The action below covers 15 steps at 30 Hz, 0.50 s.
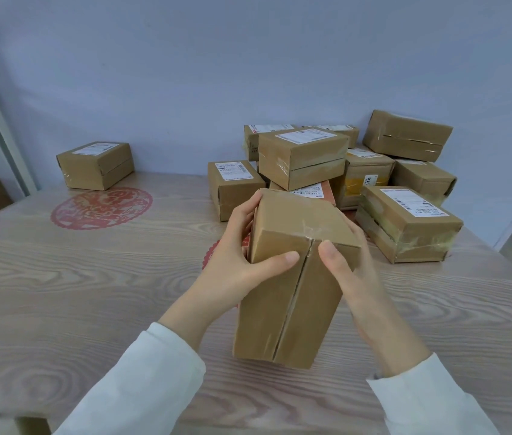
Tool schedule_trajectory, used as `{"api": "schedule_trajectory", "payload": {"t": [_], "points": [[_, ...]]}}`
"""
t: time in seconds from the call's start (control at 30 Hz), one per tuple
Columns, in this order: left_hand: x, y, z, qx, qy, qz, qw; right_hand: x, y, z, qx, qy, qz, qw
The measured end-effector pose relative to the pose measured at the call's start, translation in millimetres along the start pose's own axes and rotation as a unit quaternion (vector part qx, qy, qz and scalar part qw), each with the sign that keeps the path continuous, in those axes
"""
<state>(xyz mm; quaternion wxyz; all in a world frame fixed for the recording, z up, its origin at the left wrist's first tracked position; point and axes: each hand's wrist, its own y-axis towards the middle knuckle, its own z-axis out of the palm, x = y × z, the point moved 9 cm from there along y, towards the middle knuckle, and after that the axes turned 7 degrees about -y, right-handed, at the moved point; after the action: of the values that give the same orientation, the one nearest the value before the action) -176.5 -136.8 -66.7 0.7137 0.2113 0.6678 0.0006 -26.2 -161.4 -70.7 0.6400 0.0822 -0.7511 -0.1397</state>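
From my head camera, the cardboard box sits just below the middle of the view, stood on end and tipped away from me toward 12 o'clock. Its taped seam runs down the face nearest me. I cannot tell whether its lower end rests on the table or hangs just above it.

I judge it light enough for fingers alone, with stiff corrugated walls that keep their shape. The glossy tape over the seam and top looks slick, so the bare card at the side edges is the better place to hold. The corners could crush if I squeeze hard.

My left hand grips the box from 9 o'clock, with the thumb across the near face and the fingers wrapped over the upper left edge. My right hand grips from 3 o'clock, with the thumb beside the seam and the fingers hidden behind the right side. Both wrists angle inward.

The pile of parcels lies at 1 o'clock, and a lone parcel at 10 o'clock.
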Motion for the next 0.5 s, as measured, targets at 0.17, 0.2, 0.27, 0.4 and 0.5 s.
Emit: {"api": "schedule_trajectory", "payload": {"t": [0.17, 0.2, 0.27, 0.4, 0.5], "points": [[-1, 0, 4, 0.013, 0.001, -0.011, 1.000, 0, 2, -4, -0.020, 0.014, -0.002, 1.000], [0, 0, 5, 0.014, 0.001, -0.020, 1.000, 2, 2, -6, -0.026, 0.014, -0.008, 1.000], [1, 1, 4, 0.009, 0.011, -0.025, 1.000, 6, 2, -7, -0.031, 0.010, -0.022, 0.999], [4, 0, 5, 0.018, 0.021, -0.028, 0.999, 10, 3, -9, -0.026, -0.012, -0.036, 0.999], [9, -1, 9, 0.036, 0.031, -0.040, 0.998, 8, 1, -7, -0.021, -0.026, -0.035, 0.999]]}}
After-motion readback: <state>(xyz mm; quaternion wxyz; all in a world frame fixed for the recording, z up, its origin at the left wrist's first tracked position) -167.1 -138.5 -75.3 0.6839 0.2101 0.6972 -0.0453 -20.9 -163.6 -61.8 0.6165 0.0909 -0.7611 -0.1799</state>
